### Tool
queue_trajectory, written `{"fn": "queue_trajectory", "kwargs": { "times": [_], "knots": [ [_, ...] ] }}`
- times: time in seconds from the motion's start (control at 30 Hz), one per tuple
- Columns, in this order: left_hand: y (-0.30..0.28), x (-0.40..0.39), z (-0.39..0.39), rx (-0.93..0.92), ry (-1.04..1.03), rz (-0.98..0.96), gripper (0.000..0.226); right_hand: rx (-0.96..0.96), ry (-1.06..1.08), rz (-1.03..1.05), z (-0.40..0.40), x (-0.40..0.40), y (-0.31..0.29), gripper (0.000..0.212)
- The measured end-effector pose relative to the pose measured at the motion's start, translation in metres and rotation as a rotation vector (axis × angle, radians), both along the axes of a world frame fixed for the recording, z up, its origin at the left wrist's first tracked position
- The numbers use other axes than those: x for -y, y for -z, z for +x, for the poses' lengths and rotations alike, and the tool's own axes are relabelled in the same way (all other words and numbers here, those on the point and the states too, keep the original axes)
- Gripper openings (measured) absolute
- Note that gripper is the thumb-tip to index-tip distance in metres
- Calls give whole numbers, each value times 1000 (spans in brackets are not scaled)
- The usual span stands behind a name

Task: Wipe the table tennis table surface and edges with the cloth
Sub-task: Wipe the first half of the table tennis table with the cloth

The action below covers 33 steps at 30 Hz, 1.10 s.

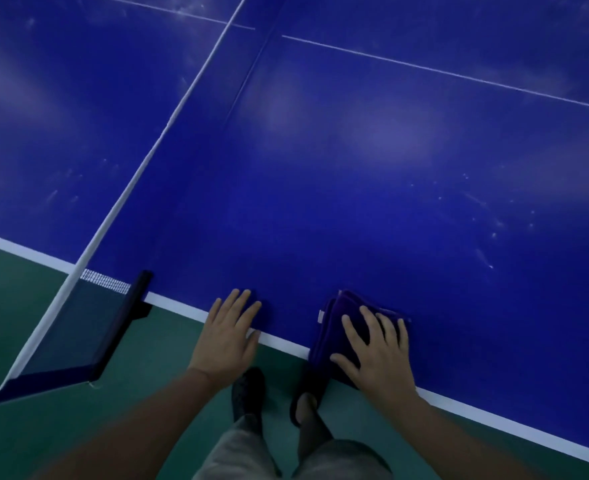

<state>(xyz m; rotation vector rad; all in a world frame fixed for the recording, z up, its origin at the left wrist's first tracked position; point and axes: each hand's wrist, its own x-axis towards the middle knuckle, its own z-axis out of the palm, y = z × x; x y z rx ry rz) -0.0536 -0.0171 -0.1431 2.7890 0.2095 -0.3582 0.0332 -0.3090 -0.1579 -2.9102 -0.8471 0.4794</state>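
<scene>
- Shoes [248,393] stand on the green floor [26,323] beside the table [321,202].
- Left hand [229,332] lies flat on the table's near edge, fingers straight, holding nothing.
- Right hand [376,351] presses spread fingers on the folded cloth [334,317] at that edge.
- Net [74,327] stands left, running away across the table.

The right hand [376,351] covers the middle of the folded cloth [334,320], whose lower part hangs past the worktop [355,168] edge in shadow. Both forearms, the legs and the worktop's far area are cut off by the frame edges. The shoes [248,393] are dim and blurred.
</scene>
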Motion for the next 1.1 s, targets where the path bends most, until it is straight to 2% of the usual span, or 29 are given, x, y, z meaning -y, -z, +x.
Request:
{"fn": "queue_trajectory", "kwargs": {
  "times": [0.33,0.47,0.57,0.77,0.9,1.03,1.1],
  "knots": [
    [2,-31,9,-11,-49,-1,63,243,-9,140,3,-8,10,55],
    [3,-56,16,-18,-34,-12,64,310,-26,190,6,-14,10,62],
    [4,-80,23,-2,-12,-29,61,288,30,232,4,-31,4,66],
    [11,-135,40,5,153,93,58,245,140,315,7,-152,-15,48],
    [21,-161,59,10,75,153,62,230,158,325,26,-241,-18,41],
    [33,-171,60,127,48,115,82,202,156,227,43,-290,-7,45],
    [37,-172,55,212,7,45,82,172,139,126,36,-295,0,51]
  ]
}}
